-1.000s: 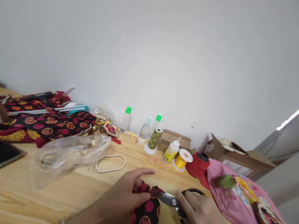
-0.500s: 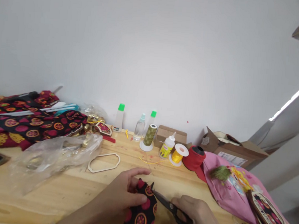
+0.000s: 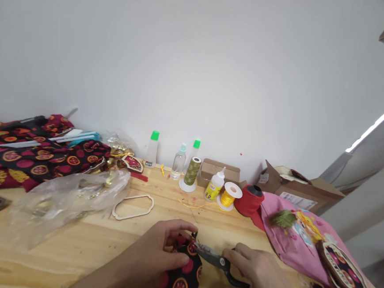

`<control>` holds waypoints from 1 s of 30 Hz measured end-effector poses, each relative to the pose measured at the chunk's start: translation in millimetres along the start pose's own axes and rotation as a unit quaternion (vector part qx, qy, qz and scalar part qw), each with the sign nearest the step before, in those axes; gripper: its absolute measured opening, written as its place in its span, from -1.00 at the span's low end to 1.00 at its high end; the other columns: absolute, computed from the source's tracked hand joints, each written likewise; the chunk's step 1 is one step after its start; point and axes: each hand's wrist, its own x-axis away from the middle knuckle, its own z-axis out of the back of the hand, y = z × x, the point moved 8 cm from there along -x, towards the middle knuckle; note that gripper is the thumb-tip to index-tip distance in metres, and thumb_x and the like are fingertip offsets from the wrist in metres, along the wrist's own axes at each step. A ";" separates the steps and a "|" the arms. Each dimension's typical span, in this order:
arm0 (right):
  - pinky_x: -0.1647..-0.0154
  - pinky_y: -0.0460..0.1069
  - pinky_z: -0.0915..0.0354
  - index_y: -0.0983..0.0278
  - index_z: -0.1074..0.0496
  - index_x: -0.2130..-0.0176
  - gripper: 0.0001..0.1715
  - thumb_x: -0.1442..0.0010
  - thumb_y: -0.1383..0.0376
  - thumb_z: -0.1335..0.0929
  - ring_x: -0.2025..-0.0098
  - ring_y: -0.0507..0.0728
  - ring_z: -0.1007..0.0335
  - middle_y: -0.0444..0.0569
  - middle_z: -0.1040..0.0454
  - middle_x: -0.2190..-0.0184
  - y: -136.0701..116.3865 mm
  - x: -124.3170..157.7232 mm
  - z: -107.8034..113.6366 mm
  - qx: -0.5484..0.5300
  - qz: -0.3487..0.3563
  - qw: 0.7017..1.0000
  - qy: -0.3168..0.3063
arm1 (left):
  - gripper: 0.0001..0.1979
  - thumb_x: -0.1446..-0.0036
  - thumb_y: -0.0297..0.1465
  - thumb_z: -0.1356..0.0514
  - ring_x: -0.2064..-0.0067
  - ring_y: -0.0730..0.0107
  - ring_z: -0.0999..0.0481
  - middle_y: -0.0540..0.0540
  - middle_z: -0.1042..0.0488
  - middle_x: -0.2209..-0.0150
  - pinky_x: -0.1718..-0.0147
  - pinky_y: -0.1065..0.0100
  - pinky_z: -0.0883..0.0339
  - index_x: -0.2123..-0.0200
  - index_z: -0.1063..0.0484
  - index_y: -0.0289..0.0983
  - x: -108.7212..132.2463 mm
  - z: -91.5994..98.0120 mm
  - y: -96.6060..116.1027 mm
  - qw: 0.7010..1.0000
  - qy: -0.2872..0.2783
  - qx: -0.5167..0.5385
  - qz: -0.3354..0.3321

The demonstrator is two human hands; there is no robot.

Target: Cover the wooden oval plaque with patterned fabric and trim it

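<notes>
In my left hand [image 3: 167,248] a piece of black fabric [image 3: 184,278] with orange and magenta round motifs is pinched near its top edge. My right hand [image 3: 255,273] grips a pair of black-handled scissors [image 3: 218,260], their blades pointing left at the fabric's upper edge. The blade tips meet the cloth just beside my left fingertips, and a small scrap of fabric sticks up there. The lower part of the cloth runs out of the bottom of the view. A pale wooden frame [image 3: 132,219] lies flat on the table beyond my left hand.
Behind stand a yellow-labelled glue bottle [image 3: 214,188], a yellow thread spool [image 3: 229,198], an olive thread cone [image 3: 192,173] and a red cone [image 3: 249,202]. Left are a plastic bag [image 3: 74,201] and patterned cloth [image 3: 37,163]; right, a pink bag [image 3: 290,249] and cardboard box [image 3: 304,188].
The scissors have shifted slightly at the fabric's edge, and their handles are spread wider. My left fingers have curled closer to the blade tips.
</notes>
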 end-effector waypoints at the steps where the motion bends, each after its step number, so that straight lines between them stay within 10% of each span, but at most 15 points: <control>1: 0.58 -0.08 -0.05 0.19 -0.41 0.29 -0.57 0.24 0.21 -0.49 0.47 0.13 -0.40 -0.14 -0.45 0.45 -1.2 0.4 1.5 0.011 0.000 1.000 0.003 | -0.55 0.21 -0.57 -0.23 0.14 0.25 -0.43 -0.07 -0.48 0.21 0.15 0.25 -0.21 0.15 -0.34 -0.24 0.1 -0.5 0.7 1.000 -0.001 0.001 -0.004; 30: 0.61 -0.04 0.07 0.25 -0.33 0.32 -0.86 -0.06 0.25 -0.31 0.55 0.05 -0.32 -0.12 -0.42 0.49 -17.2 -0.1 2.8 0.081 0.118 0.990 0.019 | -0.48 0.23 -0.60 -0.21 0.25 0.35 -0.44 -0.07 -0.46 0.11 0.23 0.25 -0.29 0.10 -0.34 -0.20 4.4 -8.3 3.5 1.000 -0.019 0.002 -0.003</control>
